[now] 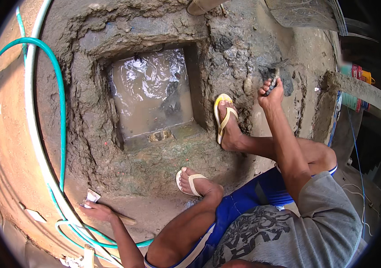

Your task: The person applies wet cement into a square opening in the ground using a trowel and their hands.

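Note:
My right hand [272, 93] is closed around a small hand tool [276, 72] with a pale, narrow end, held above dark wet mud right of the pit; its full shape is partly hidden by my fingers. At the lower left, my left hand [97, 211] pinches a pale flat piece [93, 196] between thumb and fingers, low over the ground. A wooden stick [126, 219] lies beside that wrist. Between my hands is a square pit [192, 85] holding murky brown water [143, 96]. A broken edge with a small stone-like lump [160, 136] marks its near side.
A teal hose [61, 111] and a long pale pipe [30, 96] run down the left. My sandalled feet [227, 114] stand by the pit's right and near edges. At right are a mud-caked board [360, 90] and colourful containers [353, 102]. A pipe end [201, 6] shows at the top.

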`<action>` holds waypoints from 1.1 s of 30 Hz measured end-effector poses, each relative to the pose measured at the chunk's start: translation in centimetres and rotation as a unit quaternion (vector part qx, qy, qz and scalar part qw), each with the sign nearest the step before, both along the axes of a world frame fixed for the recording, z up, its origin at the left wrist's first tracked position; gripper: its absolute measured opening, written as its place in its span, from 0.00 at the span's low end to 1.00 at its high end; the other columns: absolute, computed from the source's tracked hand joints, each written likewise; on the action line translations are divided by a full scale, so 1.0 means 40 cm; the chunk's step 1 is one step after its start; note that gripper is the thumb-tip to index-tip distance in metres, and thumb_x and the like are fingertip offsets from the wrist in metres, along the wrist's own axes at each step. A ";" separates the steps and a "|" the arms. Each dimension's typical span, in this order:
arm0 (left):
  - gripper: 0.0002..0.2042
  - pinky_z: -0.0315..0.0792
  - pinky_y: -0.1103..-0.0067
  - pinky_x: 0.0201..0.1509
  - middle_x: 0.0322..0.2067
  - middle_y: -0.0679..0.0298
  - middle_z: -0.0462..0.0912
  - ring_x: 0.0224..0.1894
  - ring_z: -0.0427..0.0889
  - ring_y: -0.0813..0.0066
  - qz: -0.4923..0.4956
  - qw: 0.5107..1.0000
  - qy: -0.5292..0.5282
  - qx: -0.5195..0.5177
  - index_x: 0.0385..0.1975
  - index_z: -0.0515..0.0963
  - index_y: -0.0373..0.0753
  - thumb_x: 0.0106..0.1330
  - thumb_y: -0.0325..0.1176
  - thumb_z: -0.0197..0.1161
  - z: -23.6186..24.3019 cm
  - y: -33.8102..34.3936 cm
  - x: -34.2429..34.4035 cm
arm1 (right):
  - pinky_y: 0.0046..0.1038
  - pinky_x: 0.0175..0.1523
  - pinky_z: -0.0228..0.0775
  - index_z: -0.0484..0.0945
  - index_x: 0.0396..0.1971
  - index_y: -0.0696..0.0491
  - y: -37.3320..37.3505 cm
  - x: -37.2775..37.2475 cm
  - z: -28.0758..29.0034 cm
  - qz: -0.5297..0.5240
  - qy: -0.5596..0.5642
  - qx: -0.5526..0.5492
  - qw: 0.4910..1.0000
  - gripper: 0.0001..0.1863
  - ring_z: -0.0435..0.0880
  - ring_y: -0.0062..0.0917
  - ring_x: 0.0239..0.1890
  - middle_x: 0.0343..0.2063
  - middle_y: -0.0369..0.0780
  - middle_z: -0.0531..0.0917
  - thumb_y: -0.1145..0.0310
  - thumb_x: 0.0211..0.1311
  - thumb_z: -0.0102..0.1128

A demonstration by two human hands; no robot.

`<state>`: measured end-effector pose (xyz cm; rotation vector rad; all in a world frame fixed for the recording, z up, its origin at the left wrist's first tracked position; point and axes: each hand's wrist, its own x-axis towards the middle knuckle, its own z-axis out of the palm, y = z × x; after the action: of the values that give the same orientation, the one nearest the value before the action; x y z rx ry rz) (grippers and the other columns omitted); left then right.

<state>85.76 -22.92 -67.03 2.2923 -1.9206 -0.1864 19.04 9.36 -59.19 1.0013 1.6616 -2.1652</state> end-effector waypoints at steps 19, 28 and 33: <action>0.33 0.53 0.63 0.75 0.69 0.42 0.60 0.71 0.59 0.46 0.025 0.999 0.024 0.016 0.69 0.58 0.27 0.78 0.53 0.41 0.010 0.007 -0.015 | 0.25 0.19 0.62 0.73 0.37 0.54 -0.434 0.544 -0.429 0.441 -0.105 0.135 0.881 0.12 0.71 0.18 0.15 0.18 0.34 0.76 0.64 0.61 0.64; 0.33 0.53 0.63 0.75 0.68 0.41 0.60 0.71 0.59 0.47 0.023 0.999 0.032 0.011 0.68 0.57 0.25 0.79 0.52 0.40 0.005 0.010 -0.012 | 0.31 0.45 0.73 0.81 0.46 0.59 -0.524 0.437 -0.706 0.433 0.082 0.306 0.844 0.22 0.82 0.26 0.35 0.32 0.41 0.85 0.63 0.53 0.70; 0.35 0.53 0.65 0.74 0.69 0.41 0.59 0.72 0.59 0.47 0.022 0.998 0.044 0.030 0.69 0.56 0.26 0.78 0.55 0.38 0.005 0.003 -0.031 | 0.29 0.43 0.73 0.80 0.44 0.62 -0.558 0.321 -0.788 0.387 0.127 0.321 0.855 0.24 0.82 0.27 0.34 0.32 0.42 0.85 0.64 0.49 0.74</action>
<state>84.51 -22.80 -66.85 2.3207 -1.8435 -0.3394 31.90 -12.96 -90.71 0.0471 2.4267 -1.2509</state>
